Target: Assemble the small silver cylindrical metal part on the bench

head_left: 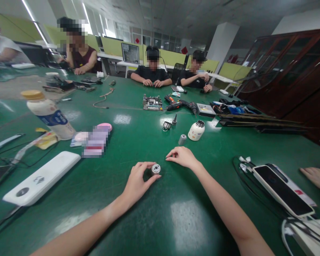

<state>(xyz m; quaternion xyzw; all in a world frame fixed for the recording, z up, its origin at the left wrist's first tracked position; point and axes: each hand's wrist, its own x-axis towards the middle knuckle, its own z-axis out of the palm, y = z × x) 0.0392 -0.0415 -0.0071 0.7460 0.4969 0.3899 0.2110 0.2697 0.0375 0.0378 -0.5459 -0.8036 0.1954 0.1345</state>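
My left hand (137, 179) is closed around a small silver metal cylinder (156, 170), thumb on one side and fingers on the other. The cylinder stands upright, with a dark centre and small holes on its top face. Just to its right, my right hand (183, 157) hovers apart from it with thumb and fingertips pinched together. Anything between those fingertips is too small to make out. Beyond the right hand sit a second silver cylinder (182, 139) and an uncapped white bottle (196, 131). A metal cap with a ring (166, 126) and a dark pointed metal piece (174, 119) lie farther back.
On the left are a white power strip (42, 179), a drink bottle (52, 117) and a pink-purple packet (96, 141). Phones (282, 190) and cables lie right, near another person's hand (317, 177). A circuit board (152, 102) and power drills (180, 105) are farther back; several people sit around.
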